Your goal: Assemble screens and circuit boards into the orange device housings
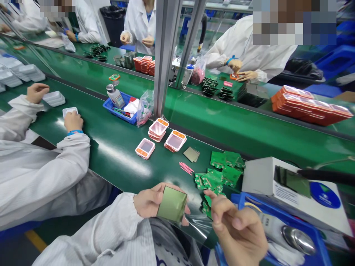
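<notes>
My left hand (148,202) is closed around the edges of a square greenish LCD panel (172,204), whose glossy face is turned up. From the panel's lower right side a clear protective film (198,225) stretches toward my right hand (241,231). The right thumb and fingers are pinched together at the film's far end; the exact contact point is hard to see. Just beyond my hands lie green circuit boards (213,180) in a loose pile, several pink strips (186,168) and a few flat LCD panels (191,154).
White-and-orange framed covers (145,148) sit in stacks ahead. At right stand a white box (259,177) and a blue tray (313,236) holding a metal-topped bottle. A blue basket (122,116) is farther left. A co-worker's sleeve (50,173) is at left; a metal post (162,55) rises ahead.
</notes>
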{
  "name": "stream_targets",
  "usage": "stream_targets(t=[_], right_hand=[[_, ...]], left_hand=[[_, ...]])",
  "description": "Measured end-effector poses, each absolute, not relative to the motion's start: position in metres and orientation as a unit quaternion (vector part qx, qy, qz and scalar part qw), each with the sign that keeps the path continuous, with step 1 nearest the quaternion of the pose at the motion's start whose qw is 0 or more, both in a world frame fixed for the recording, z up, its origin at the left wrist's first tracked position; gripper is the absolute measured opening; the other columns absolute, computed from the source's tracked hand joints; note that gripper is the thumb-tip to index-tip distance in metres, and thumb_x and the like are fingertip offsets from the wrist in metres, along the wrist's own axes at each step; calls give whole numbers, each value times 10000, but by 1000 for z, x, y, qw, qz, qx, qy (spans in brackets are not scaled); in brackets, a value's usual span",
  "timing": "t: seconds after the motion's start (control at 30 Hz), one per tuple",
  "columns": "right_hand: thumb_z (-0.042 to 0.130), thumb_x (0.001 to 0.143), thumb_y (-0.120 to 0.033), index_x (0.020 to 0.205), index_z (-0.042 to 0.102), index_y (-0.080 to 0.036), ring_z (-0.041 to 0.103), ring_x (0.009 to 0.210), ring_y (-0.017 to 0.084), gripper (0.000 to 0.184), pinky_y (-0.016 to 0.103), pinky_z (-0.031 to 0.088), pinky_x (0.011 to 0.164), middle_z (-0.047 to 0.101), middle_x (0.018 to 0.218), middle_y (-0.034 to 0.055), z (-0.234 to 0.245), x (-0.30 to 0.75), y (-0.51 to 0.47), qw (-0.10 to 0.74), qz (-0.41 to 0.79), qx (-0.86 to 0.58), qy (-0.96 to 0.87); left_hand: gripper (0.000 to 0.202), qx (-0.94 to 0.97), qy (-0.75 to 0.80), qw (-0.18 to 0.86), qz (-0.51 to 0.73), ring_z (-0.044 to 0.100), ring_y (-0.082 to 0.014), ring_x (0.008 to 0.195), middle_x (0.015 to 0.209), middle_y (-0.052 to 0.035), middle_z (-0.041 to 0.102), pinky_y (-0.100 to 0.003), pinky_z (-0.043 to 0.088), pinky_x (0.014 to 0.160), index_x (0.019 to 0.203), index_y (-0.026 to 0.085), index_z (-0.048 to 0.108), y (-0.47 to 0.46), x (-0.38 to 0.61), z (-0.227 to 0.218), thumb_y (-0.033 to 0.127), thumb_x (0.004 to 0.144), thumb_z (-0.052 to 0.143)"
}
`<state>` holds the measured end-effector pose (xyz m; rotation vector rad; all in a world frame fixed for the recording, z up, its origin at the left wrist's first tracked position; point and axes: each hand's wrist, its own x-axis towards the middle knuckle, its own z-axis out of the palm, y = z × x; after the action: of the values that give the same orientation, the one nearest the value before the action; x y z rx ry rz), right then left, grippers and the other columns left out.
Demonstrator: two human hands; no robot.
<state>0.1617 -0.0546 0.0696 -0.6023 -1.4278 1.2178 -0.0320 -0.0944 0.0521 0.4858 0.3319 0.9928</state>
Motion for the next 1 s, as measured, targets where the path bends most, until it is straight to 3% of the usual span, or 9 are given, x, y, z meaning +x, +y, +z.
stream_targets(t=[0.1, 0.23, 0.3, 0.4, 0.47, 0.53, 0.63, 0.83, 1.0], right_hand=[[615, 858, -108, 798, 430, -228, 541, 602, 102, 228, 442, 472, 918, 542, 668, -64, 69, 162, -54, 549, 520, -251, -605], [616, 861, -120, 789, 424, -228, 546, 599, 103, 232, 439, 485, 901, 543, 664, -64, 70, 162, -55, 546, 520, -251, -607], [614, 862, -120, 786, 420, -229, 546, 599, 103, 235, 432, 494, 890, 541, 662, -64, 70, 162, -57, 546, 522, -249, -606], [611, 862, -120, 783, 420, -229, 539, 593, 104, 234, 435, 501, 879, 536, 656, -63, 70, 162, -58, 549, 525, -250, -601], [608, 863, -117, 780, 417, -227, 536, 596, 101, 235, 428, 501, 885, 532, 656, -64, 70, 163, -59, 551, 527, -250, -597], [604, 863, -110, 784, 416, -226, 536, 605, 96, 235, 414, 500, 895, 532, 663, -66, 70, 163, -59, 552, 530, -249, -594], [603, 862, -105, 782, 420, -223, 533, 603, 95, 232, 415, 506, 885, 535, 664, -64, 70, 164, -59, 552, 531, -249, -593], [601, 862, -113, 765, 423, -227, 538, 620, 121, 233, 453, 526, 820, 541, 661, -56, 69, 167, -61, 566, 533, -261, -572], [581, 844, -44, 778, 455, -221, 577, 712, 136, 227, 418, 532, 799, 551, 737, -35, 66, 173, -62, 600, 504, -331, -525]], left_hand=[[769, 222, 147, 842, 469, 669, -185, 886, 991, 16, 683, -510, 353, 852, 1202, 201, 610, -96, -32, 49, 27, 674, 78], [468, 183, 111, 864, 456, 685, -221, 864, 994, -46, 706, -411, 437, 839, 1160, 161, 632, -96, -29, 35, 227, 718, 491], [496, 166, 100, 868, 458, 689, -229, 812, 966, -72, 709, -370, 474, 784, 1122, 143, 647, -95, -27, 29, 344, 669, 671], [569, 150, 94, 866, 468, 678, -224, 735, 911, -95, 704, -341, 495, 697, 1056, 121, 657, -94, -25, 27, 415, 581, 764], [494, 153, 96, 862, 474, 673, -220, 742, 915, -87, 699, -343, 484, 698, 1067, 119, 647, -95, -26, 29, 372, 644, 680], [438, 174, 107, 853, 480, 672, -212, 777, 951, -62, 696, -368, 461, 733, 1115, 140, 628, -96, -27, 33, 297, 744, 454], [631, 208, 121, 837, 492, 664, -195, 813, 985, -33, 685, -405, 428, 761, 1157, 165, 614, -97, -29, 41, 169, 713, 166], [716, 211, 118, 844, 479, 662, -169, 825, 1006, -6, 687, -386, 400, 769, 1159, 209, 628, -96, -30, 47, 155, 650, 127], [659, 203, 135, 843, 480, 653, -185, 833, 994, -26, 687, -397, 386, 799, 1150, 167, 629, -97, -34, 44, 139, 691, 158]])
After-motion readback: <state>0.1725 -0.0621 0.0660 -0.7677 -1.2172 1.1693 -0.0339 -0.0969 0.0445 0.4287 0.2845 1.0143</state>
